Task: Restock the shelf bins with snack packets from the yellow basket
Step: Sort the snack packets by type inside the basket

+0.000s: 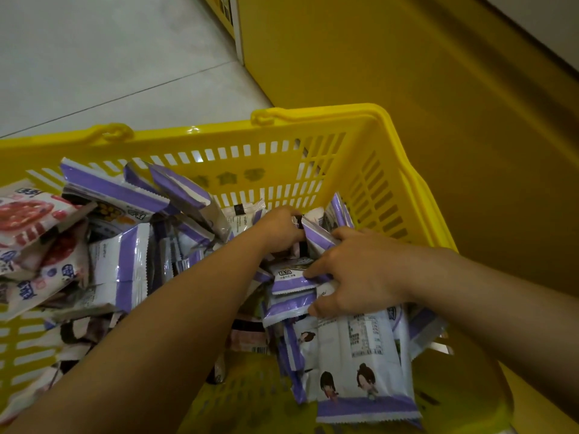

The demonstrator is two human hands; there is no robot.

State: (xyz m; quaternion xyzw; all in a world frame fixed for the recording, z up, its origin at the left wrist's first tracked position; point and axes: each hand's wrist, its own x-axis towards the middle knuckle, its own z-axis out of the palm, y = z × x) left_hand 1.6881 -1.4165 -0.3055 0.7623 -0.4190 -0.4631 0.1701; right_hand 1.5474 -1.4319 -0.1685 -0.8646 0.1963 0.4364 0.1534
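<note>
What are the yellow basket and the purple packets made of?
Yellow basket: looks like hard moulded plastic, glossy, with glints on its rim and slotted walls. Purple-and-white snack packets: probably thin shiny plastic film, creased, with zigzag-cut ends.

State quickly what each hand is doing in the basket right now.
Left hand: closed, grips a tilted packet.
Right hand: closed, holds a packet stack.
</note>
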